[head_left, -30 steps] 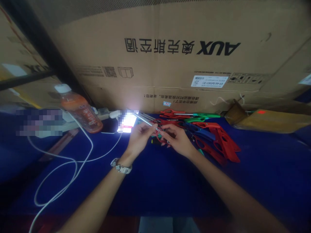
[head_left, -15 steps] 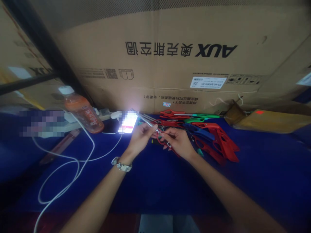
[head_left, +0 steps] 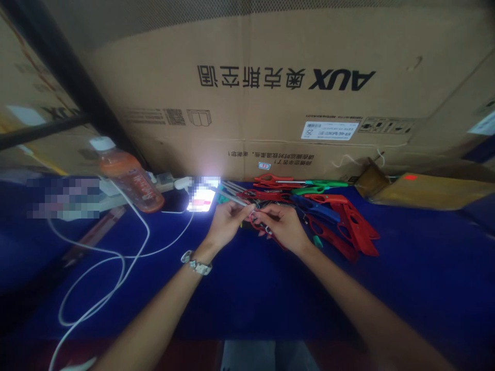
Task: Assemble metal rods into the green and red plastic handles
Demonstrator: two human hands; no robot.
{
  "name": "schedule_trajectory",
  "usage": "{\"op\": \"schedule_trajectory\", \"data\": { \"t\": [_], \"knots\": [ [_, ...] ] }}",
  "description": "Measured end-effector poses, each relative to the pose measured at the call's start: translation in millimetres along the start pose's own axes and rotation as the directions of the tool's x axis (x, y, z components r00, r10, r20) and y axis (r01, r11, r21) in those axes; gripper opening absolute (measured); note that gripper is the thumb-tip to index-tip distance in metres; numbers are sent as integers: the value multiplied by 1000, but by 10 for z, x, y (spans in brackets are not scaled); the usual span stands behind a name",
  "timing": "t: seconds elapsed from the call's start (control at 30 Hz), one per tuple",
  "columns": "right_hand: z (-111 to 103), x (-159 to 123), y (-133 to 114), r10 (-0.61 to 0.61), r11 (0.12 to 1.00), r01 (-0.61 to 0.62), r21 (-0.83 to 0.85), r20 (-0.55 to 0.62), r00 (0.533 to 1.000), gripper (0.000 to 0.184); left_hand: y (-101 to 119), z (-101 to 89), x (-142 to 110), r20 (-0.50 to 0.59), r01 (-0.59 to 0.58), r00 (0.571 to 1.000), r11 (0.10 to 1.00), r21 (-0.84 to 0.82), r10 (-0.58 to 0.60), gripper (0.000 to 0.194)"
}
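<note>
My left hand (head_left: 228,222), with a watch at the wrist, is closed in a pinch on the metal blades of a pair of scissors (head_left: 232,196) that point up to the left. My right hand (head_left: 282,226) is closed around the red handle of the same scissors (head_left: 258,224), just right of the left hand. Both hands meet above the blue cloth, in front of a pile of red, green and blue scissors (head_left: 332,216).
A lit phone (head_left: 201,198) lies left of the hands, with white cables (head_left: 116,257) looping over the blue cloth (head_left: 251,293). An orange drink bottle (head_left: 129,178) leans at the left. A large cardboard box (head_left: 270,93) forms the back wall; a brown packet (head_left: 425,190) lies at right.
The hands have stayed together on the scissors; the blades have tipped slightly lower and the left fingers have shifted along them. The view has moved a little.
</note>
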State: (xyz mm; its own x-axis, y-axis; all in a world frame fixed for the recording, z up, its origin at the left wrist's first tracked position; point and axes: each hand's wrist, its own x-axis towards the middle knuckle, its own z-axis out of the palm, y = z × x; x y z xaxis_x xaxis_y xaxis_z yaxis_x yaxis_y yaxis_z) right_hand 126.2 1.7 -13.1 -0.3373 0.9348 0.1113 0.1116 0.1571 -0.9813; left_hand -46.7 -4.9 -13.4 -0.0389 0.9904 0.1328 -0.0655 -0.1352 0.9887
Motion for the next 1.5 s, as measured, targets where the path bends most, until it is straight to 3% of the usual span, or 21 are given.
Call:
{"op": "schedule_trajectory", "data": {
  "t": [0.2,0.43,0.6,0.67,0.73,0.83,1.0,1.07,1.13,1.27,1.37,1.5],
  "knots": [
    [-125,5,-45,77,991,-93,93,167,983,44,70,-7,-15,-9,54,998,995,-78,-55,38],
    [-152,17,6,129,979,-147,139,131,983,41,118,5,-31,-12,36,999,995,-96,-38,37],
    [-112,7,-16,-142,985,138,-100,-28,989,29,103,8,-26,-17,22,1000,998,-57,-23,37],
    [-70,-25,-47,-306,917,265,-300,-98,947,25,83,5,-22,-16,14,1000,999,-36,-15,36],
    [-23,-57,-81,-456,780,353,-517,-83,886,15,59,5,-20,-17,5,1000,1000,-23,-5,35],
    [27,-77,-122,-563,602,396,-693,-18,826,7,26,12,-18,-13,-8,1000,1000,-22,8,35],
    [54,-68,-140,-590,518,382,-766,4,807,9,18,29,-22,-15,-3,1000,1000,-22,2,35],
    [63,-63,-135,-580,549,375,-747,-18,814,11,39,33,-32,-24,2,1000,1000,-23,-3,35],
    [67,-49,-122,-542,661,367,-655,-78,837,12,72,36,-46,-29,4,1000,999,-37,-5,34],
    [38,14,-72,-396,887,337,-315,-146,906,21,136,39,-71,15,22,1000,996,-89,-21,34],
    [-2,45,-47,-280,953,260,-155,-121,952,32,155,40,-74,48,28,999,995,-99,-23,35],
    [-75,38,-80,-195,974,190,-123,-31,980,36,156,51,-82,55,29,998,992,-120,-23,35]
  ]
}}
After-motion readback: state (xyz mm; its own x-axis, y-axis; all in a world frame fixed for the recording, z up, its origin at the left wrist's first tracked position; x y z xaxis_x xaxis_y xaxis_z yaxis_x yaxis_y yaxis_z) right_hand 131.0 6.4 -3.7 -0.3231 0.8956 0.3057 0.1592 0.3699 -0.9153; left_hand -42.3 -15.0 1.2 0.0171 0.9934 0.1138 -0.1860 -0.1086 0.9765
